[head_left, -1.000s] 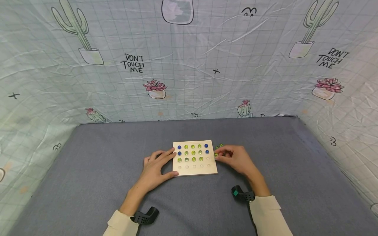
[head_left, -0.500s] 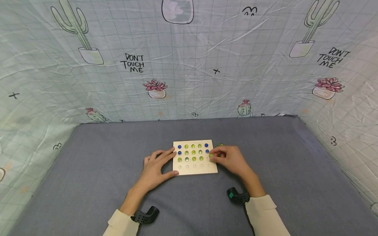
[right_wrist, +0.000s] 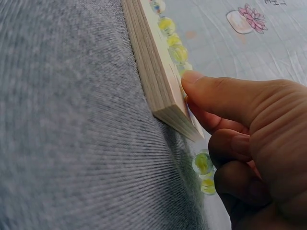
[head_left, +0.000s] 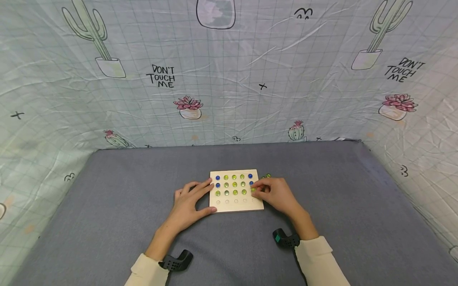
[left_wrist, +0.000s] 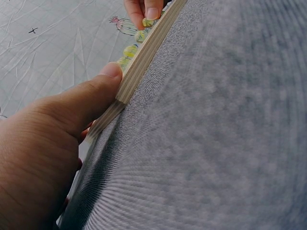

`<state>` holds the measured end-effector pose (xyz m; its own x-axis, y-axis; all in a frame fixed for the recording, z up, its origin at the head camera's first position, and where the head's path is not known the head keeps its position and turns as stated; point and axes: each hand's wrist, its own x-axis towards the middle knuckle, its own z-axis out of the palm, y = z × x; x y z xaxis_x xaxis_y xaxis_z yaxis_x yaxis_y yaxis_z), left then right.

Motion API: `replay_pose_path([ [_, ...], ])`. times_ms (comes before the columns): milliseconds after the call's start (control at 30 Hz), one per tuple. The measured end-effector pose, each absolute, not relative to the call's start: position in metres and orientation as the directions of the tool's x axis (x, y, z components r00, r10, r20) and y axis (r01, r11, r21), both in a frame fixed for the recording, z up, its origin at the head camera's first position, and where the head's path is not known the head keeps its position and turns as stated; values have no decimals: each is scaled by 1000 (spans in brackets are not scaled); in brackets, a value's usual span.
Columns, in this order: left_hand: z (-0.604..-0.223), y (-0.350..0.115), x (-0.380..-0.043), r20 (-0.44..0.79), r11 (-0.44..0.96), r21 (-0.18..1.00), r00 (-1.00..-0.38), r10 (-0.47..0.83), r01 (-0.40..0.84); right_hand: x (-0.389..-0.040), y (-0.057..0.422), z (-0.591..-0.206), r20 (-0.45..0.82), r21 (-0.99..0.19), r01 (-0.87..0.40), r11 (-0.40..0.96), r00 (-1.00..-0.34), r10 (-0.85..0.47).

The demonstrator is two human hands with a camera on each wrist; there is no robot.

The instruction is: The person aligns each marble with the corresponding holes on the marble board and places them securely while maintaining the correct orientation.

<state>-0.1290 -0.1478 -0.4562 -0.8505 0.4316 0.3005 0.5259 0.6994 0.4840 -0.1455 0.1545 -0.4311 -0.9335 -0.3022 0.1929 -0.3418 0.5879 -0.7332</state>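
In the head view, a pale wooden board has rows of shallow hollows holding yellow-green marbles and several blue marbles. The hollows of the nearest row hold none. My left hand rests on the board's left side, fingers fairly straight, thumb at the near corner. My right hand pinches a yellow-green marble between thumb and index finger at the right end of the third row. From the left wrist, that marble shows under the right fingertips, right at the board's surface.
Loose yellow-green marbles lie on the grey cloth just right of the board, partly hidden by the right hand; the right wrist view shows loose marbles beneath the curled fingers. A cactus-print curtain stands behind and at both sides.
My right hand has moved left from beside the board to over the third row's right end, carrying the pinched marble. The left hand and the board have stayed in place.
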Motion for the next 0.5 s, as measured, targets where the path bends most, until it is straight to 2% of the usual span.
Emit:
replay_pose_path([
  [500, -456, -148, -129, 302, 699, 485, -850, 431, 527, -146, 153, -432, 175, -734, -326, 596, -939, -297],
])
